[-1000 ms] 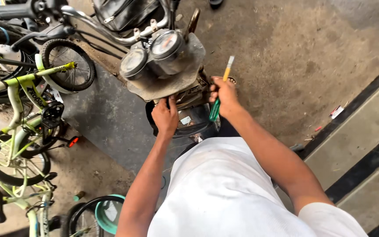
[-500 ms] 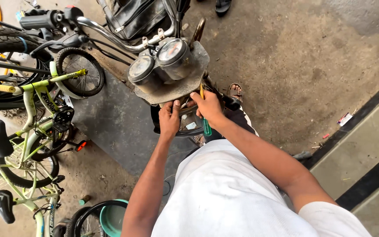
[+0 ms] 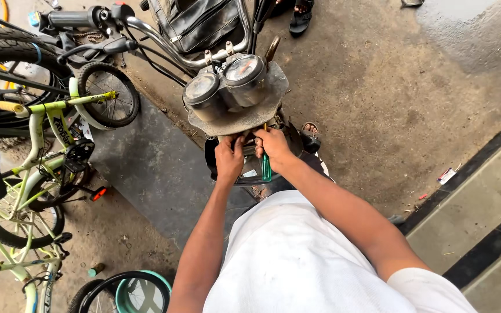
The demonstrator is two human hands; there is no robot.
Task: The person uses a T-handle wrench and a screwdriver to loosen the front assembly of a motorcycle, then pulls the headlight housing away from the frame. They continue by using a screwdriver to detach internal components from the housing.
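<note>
Item: motorcycle gauge cluster (image 3: 227, 87), two round dials side by side on a flat grey mounting plate (image 3: 244, 116), seated at the head of the handlebar (image 3: 146, 32). Position: twelve o'clock from the wearer's chest, centre of view.

Handling (judged from appearance): metal plate, stiff, probably dusty rather than slippery; the dial glasses look fragile and are best left untouched. The plate's lower edge, at six o'clock of the dials, seems the soundest place to grip. The unit looks moderately heavy for its size.

Left hand (image 3: 229, 159): fingers curled and closed up under the plate's lower edge at about seven o'clock of the dials, gripping some part beneath (what exactly is hidden by the plate).

Right hand (image 3: 273, 148): closed around a screwdriver (image 3: 266, 165) with a green handle, the handle hanging down at six o'clock from the fist, the shaft pointing up toward the plate's underside. The tip is out of sight.

Surroundings: black bag (image 3: 195, 23) at twelve o'clock behind the dials; yellow-green bicycle (image 3: 36, 122) at nine o'clock; large black tyre (image 3: 7, 55) at ten o'clock; dark mat (image 3: 152, 174) on the ground at eight o'clock; a sandalled foot (image 3: 301, 17) of another person at one o'clock; bare concrete floor (image 3: 407, 87) at two o'clock.
</note>
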